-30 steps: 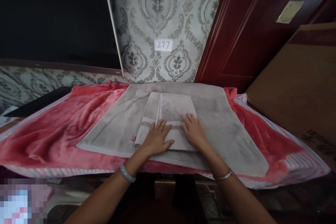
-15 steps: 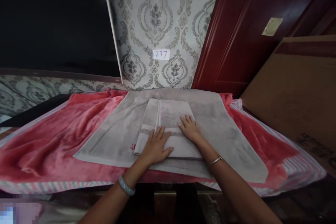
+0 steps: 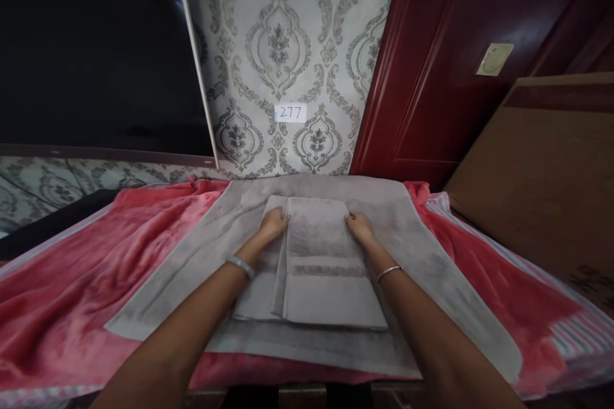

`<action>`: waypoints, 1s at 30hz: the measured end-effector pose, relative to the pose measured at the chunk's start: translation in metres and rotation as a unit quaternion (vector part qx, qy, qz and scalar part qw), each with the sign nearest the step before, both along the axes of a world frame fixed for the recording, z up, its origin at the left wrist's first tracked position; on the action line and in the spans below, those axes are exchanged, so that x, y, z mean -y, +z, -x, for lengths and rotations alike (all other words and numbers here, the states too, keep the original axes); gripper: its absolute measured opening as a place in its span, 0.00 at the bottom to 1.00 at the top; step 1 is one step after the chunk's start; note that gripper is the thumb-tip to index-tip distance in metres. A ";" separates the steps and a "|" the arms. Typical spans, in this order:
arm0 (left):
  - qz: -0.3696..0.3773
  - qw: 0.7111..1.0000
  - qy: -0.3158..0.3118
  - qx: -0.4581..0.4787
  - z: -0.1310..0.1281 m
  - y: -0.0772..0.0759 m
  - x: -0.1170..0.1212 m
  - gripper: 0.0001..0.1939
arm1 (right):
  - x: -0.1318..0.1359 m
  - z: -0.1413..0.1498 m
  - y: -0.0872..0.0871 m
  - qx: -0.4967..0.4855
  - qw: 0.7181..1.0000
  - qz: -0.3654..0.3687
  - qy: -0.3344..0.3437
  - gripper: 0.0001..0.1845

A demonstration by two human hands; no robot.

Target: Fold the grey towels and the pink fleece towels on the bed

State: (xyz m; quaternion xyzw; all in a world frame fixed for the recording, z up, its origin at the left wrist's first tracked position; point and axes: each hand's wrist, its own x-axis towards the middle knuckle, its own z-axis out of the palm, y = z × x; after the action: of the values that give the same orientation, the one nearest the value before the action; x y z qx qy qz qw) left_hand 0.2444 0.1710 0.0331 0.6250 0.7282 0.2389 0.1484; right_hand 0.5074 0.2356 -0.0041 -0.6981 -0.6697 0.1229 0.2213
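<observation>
A folded grey towel (image 3: 330, 299) is laid upon a larger grey cloth (image 3: 403, 214), spread over a red blanket (image 3: 105, 281). Its inner fold is gripped by the left hand (image 3: 274, 223) — its right edge, toward the far end, is pinched by the right hand (image 3: 359, 227).

A folded towel (image 3: 330, 230) lies on the middle of a spread towel (image 3: 412, 236), which lies on a blanket (image 3: 71, 268) that extends past it to left and right. The left hand (image 3: 274, 223) is on the folded towel's left part and the right hand (image 3: 359, 227) at its right edge, both toward its far end. Behind is a wall (image 3: 278, 13) bearing a note (image 3: 290, 113), with a television (image 3: 96, 57) left, and a door (image 3: 455, 64) and box (image 3: 547, 160) right.
</observation>
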 end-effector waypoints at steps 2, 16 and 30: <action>0.005 0.999 0.031 -0.002 -0.003 0.002 -0.026 0.23 | -0.010 0.003 -0.001 -0.001 1.000 0.010 -0.010 0.23; -0.062 0.993 0.059 -0.083 -0.039 -0.019 -0.066 0.30 | -0.011 -0.005 -0.022 -0.009 0.998 0.002 -0.064 0.21; 0.158 0.960 -0.172 -0.156 -0.002 0.027 -0.138 0.20 | -0.020 -0.018 -0.041 -0.089 0.994 -0.063 -0.022 0.20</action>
State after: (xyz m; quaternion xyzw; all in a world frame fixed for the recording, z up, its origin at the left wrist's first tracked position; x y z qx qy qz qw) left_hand 0.2468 0.3089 0.0599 0.7387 0.6525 -0.0083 0.1688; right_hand 0.5250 0.2559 -0.0450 -0.6835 -0.6383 0.1373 0.3264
